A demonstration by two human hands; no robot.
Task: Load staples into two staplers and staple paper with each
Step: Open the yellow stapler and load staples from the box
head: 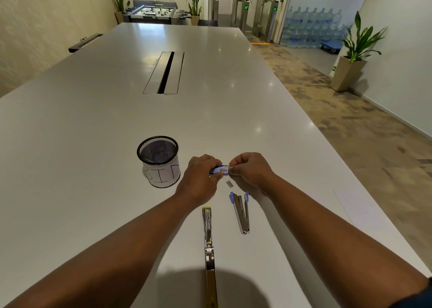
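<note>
Both forearms reach forward over the white table (93,120), hands meeting near its middle. Left hand (201,174) grips a small blue staple box (219,169); right hand (250,168) pinches its end, fingers curled and hiding the contents. Nearer lie an opened purple-tipped stapler (242,210) and a long yellow-tipped stapler (208,242), cut off below.

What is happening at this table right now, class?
A person holds a small blue staple box in the left hand, while the right hand pinches at its open end. A loose staple strip lies on the white table. Nearer the person lie two opened staplers, one purple-tipped, one yellow-tipped. A mesh cup stands to the left.
</note>
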